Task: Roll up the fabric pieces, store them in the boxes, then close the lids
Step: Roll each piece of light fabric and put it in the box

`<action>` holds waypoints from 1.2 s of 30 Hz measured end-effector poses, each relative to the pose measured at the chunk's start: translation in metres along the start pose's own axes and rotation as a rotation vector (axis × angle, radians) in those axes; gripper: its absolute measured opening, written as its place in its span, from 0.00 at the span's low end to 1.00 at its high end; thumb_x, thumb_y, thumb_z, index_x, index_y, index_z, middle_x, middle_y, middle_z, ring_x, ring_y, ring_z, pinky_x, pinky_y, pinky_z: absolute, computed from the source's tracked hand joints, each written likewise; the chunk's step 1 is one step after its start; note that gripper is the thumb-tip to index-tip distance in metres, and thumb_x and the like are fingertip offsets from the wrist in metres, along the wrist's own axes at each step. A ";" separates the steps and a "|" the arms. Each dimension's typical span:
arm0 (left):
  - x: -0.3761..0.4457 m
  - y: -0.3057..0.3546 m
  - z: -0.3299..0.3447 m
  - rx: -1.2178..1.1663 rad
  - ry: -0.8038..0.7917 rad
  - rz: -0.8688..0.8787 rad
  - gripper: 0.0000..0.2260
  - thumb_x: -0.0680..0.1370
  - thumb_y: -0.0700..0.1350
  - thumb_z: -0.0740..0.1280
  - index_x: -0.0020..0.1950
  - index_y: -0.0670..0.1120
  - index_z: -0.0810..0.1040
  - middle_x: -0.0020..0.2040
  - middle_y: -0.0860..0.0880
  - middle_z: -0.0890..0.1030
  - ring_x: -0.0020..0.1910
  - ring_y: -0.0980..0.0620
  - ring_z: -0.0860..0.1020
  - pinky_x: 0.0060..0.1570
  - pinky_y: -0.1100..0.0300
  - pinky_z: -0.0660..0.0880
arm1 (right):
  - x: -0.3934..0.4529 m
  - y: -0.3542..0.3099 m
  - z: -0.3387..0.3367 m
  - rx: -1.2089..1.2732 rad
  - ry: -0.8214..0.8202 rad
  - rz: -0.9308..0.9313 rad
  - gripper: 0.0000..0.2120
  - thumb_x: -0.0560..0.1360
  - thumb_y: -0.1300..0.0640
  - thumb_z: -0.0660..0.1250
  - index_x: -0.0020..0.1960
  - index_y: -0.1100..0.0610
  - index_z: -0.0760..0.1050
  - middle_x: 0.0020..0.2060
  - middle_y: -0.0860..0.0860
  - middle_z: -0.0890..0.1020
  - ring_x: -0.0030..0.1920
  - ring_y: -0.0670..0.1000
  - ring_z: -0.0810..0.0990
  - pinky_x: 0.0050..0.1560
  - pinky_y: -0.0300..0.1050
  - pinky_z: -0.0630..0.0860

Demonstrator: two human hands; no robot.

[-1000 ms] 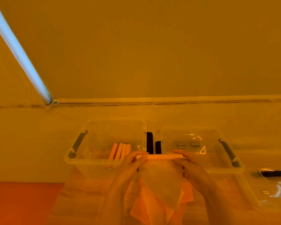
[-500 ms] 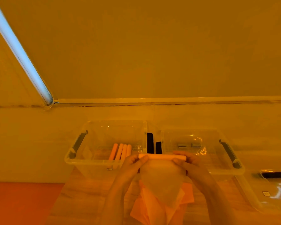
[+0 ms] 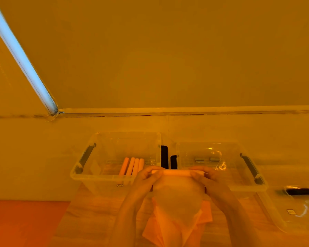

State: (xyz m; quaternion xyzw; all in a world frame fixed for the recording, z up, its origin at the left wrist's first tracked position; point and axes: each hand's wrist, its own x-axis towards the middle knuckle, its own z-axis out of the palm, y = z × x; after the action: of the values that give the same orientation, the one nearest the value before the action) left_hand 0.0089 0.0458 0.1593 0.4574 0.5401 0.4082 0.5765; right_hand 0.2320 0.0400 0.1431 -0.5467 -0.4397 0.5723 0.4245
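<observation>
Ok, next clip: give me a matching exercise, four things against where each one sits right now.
Things:
1. four rolled orange fabric pieces
2. half-rolled pale fabric sheet
3. stack of flat orange fabric pieces
4. loose clear plastic lid

Places:
A. on the wooden table, far right
B. inside the left clear plastic box
C. held between left hand and right hand
D. on the table under the hanging sheet

Pairs: 1-B, 2-C, 3-D, 4-A
</observation>
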 end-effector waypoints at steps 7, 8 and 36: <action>-0.001 -0.001 0.001 0.065 0.034 0.018 0.05 0.77 0.47 0.67 0.51 0.52 0.81 0.50 0.50 0.81 0.49 0.52 0.79 0.43 0.61 0.76 | -0.001 0.000 0.001 -0.010 -0.007 0.021 0.09 0.75 0.56 0.67 0.55 0.54 0.78 0.52 0.56 0.82 0.51 0.57 0.82 0.53 0.59 0.80; -0.001 -0.001 0.001 0.066 0.042 0.037 0.05 0.77 0.47 0.66 0.50 0.52 0.81 0.50 0.50 0.80 0.48 0.54 0.79 0.41 0.64 0.75 | -0.001 0.000 0.002 -0.003 -0.006 0.024 0.09 0.76 0.54 0.66 0.55 0.54 0.78 0.52 0.57 0.81 0.51 0.57 0.81 0.51 0.58 0.81; 0.003 -0.007 0.002 0.081 0.080 0.095 0.08 0.80 0.52 0.60 0.50 0.58 0.79 0.51 0.62 0.74 0.53 0.61 0.72 0.62 0.50 0.72 | 0.001 0.001 0.002 0.043 0.022 0.102 0.11 0.77 0.50 0.64 0.58 0.52 0.77 0.56 0.56 0.79 0.55 0.57 0.79 0.51 0.56 0.80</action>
State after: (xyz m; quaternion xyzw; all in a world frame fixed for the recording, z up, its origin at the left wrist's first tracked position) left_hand 0.0105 0.0465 0.1521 0.4889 0.5564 0.4310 0.5154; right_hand 0.2303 0.0402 0.1417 -0.5655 -0.3941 0.5964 0.4113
